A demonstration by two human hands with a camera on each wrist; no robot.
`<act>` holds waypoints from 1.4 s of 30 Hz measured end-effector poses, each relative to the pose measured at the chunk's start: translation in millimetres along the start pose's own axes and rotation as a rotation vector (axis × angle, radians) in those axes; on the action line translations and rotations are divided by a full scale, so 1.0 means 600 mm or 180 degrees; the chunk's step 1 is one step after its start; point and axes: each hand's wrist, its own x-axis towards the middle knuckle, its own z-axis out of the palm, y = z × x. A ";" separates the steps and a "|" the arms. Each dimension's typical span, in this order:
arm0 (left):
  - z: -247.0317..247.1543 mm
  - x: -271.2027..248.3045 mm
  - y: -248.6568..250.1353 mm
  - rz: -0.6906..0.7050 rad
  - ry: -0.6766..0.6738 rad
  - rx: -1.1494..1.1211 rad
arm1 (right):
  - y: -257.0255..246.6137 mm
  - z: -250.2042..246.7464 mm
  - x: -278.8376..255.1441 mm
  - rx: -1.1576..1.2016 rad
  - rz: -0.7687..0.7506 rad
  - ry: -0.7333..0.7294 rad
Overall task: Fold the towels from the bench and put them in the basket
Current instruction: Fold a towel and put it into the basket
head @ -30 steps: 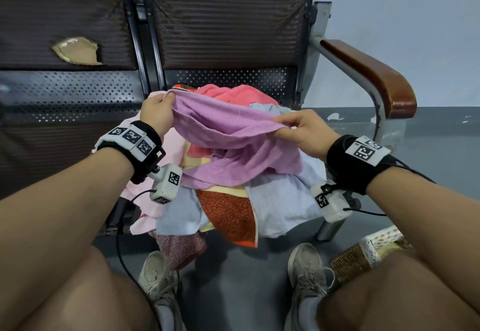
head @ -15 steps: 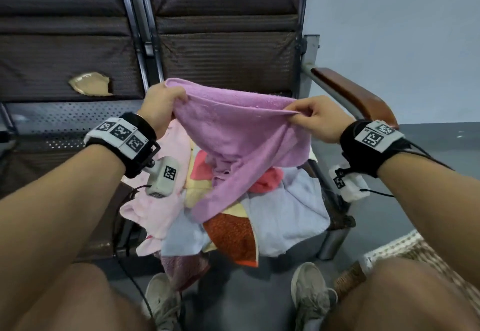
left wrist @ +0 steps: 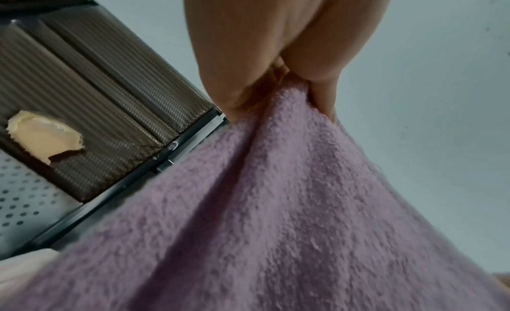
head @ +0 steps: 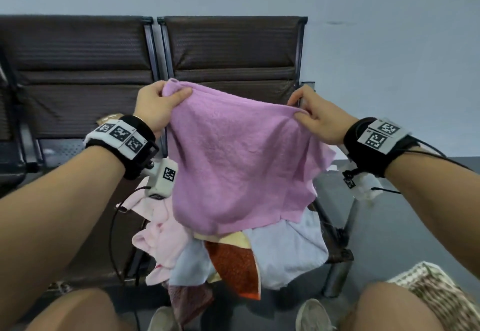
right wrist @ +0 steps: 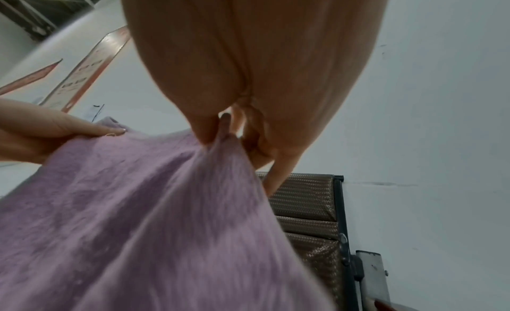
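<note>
Purple towel [head: 241, 164] hangs spread above the pile [head: 233, 255] on the bench [head: 78, 76], left hand [head: 155, 107] pinching one top corner, right hand [head: 314, 120] the other. Basket [head: 439, 294] sits low right on grey floor [head: 405, 226]; pale wall [head: 389, 45] behind.

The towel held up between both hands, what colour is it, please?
The towel is lilac-pink, seen best in the head view.
</note>
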 end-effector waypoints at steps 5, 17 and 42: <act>-0.006 -0.016 0.004 -0.0309 -0.0429 -0.0174 | 0.001 -0.006 -0.005 -0.0827 0.0238 -0.0554; 0.002 -0.029 -0.053 -0.0258 -0.0322 0.0349 | 0.021 0.010 -0.023 -0.0249 0.0664 -0.0805; 0.001 -0.013 -0.034 -0.1115 -0.0882 -0.0572 | 0.015 -0.005 -0.006 -0.0606 0.0506 -0.0407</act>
